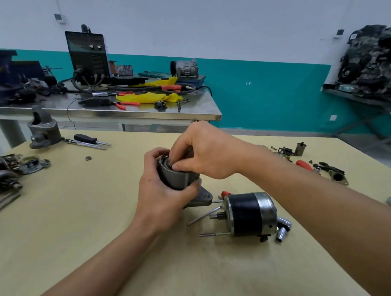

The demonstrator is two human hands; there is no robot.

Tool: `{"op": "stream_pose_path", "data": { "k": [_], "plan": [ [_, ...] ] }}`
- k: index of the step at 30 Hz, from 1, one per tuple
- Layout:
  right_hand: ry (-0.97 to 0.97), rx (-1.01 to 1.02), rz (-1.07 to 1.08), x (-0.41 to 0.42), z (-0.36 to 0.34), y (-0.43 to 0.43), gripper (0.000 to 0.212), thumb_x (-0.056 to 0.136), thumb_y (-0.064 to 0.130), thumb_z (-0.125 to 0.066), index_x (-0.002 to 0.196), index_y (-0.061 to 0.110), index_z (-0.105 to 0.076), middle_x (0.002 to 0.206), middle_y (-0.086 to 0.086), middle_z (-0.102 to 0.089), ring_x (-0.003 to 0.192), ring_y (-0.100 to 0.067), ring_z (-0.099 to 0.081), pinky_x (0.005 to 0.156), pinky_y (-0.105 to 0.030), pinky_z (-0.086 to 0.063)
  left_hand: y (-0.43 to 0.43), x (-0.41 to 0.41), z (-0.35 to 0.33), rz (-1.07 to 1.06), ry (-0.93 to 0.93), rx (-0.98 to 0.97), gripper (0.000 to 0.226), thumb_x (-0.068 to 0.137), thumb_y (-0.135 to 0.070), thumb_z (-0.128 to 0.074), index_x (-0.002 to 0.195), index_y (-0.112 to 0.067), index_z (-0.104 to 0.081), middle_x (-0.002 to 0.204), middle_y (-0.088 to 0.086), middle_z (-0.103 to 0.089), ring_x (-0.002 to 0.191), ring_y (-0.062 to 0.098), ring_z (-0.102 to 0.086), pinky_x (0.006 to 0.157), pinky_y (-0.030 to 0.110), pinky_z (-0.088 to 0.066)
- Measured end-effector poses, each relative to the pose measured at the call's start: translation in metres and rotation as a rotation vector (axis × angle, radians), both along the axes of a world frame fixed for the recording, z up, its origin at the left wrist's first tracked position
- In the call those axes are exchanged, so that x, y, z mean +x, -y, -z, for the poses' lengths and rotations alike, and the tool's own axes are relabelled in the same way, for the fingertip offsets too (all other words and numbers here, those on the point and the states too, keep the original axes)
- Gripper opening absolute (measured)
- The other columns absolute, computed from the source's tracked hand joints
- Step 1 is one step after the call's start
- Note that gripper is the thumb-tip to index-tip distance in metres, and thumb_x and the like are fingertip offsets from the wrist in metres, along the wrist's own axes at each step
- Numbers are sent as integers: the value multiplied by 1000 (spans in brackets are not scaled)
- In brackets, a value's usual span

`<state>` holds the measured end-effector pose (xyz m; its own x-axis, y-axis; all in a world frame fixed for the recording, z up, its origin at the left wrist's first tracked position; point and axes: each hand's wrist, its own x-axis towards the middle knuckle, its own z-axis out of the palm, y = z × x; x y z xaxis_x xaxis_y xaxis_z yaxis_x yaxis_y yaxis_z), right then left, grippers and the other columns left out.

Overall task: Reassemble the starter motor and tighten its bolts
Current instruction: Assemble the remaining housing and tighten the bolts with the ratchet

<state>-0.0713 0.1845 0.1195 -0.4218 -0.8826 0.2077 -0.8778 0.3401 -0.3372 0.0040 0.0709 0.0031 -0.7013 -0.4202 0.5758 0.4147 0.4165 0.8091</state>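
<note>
On table (77,218), one housing (174,177), left hand (162,195) gripping, right hand (209,150) pinching top

matt grey metal housing (178,178), matt tabletop (81,218)

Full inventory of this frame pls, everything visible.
grey housing: 1, grey, centre of table
motor body: 1, black and silver, lying right of housing
long bolts: at least 2, steel, jutting from motor body
socket: 1, silver, by motor body
nose casting: 1, grey, far left
screwdriver: 1, black handle, beside casting
welder: 1, black, rear bench
yellow cloth: 1, rear bench
engine: 1, dark, far right
left hand: grips housing
right hand: on housing's open top
</note>
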Motion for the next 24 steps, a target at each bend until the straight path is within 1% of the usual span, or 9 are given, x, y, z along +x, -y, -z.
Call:
{"op": "stream_pose_path", "data": {
  "k": [3,6,9,12,14,16,20,21,24],
  "plan": [
    [-4,33,10,3,1,2,16,95,24,-64,97,18,-80,94,5,-74,85,-9,-65,81,-33,-58,1,-1,0,-11,0,6,76,60,-26,-87,122,-29,-43,102,-18,-60,91,8,-67,64,20,-56],
    [-42,155,-20,10,0,0,34,102,34,-50,94,16,-78,106,-5,-68,100,-19,-61,89,-42,-52,3,-1,1,-12,-10,13,76,60,-26,-87,122,-28,-43,107,-9,-61,92,8,-66,65,18,-55],
    [-24,49,-9,3,4,-29,36,97,47,-54,119,25,-71,121,7,-58,114,-5,-49,98,-30,-42,4,-2,3,-5,-21,54,75,59,-31,-87,120,-31,-44,104,-12,-65,91,8,-68,69,17,-54],
    [193,-102,146,-13,17,-87,60,76,65,-66,129,38,-60,124,24,-60,115,8,-52,102,-28,-45,4,-4,6,-26,-28,35,75,57,-29,-87,118,-35,-44,103,-27,-64,95,1,-67,73,9,-50],
    [288,33,199,-22,33,-124,81,63,70,-72,136,46,-47,130,31,-55,119,14,-49,108,-30,-43,4,-6,7,-27,-24,20,75,57,-28,-88,117,-37,-44,105,-29,-63,97,-2,-66,72,6,-49],
    [329,203,204,-23,52,-150,101,54,73,-77,141,56,-28,138,37,-43,125,19,-40,111,-25,-37,4,-7,8,-28,-21,15,77,56,-30,-88,118,-37,-44,106,-28,-63,99,-2,-65,72,5,-49],
    [341,199,237,-14,84,-163,122,48,70,-85,142,66,-8,135,48,-28,121,31,-26,99,1,-26,6,-8,8,-21,-17,37,77,55,-37,-88,118,-38,-44,106,-24,-64,98,1,-67,73,8,-51],
    [331,151,255,-12,91,-161,120,49,67,-87,141,65,-10,132,48,-29,119,30,-28,99,1,-28,7,-8,8,-23,-18,41,77,54,-39,-87,118,-38,-44,106,-23,-65,98,2,-67,74,9,-51],
    [244,45,302,-5,100,-153,111,53,60,-88,144,53,-23,131,38,-38,120,17,-39,109,-19,-37,7,-6,9,-25,-19,40,78,53,-41,-87,119,-37,-45,105,-21,-65,99,3,-67,75,10,-51]
  ]
}}
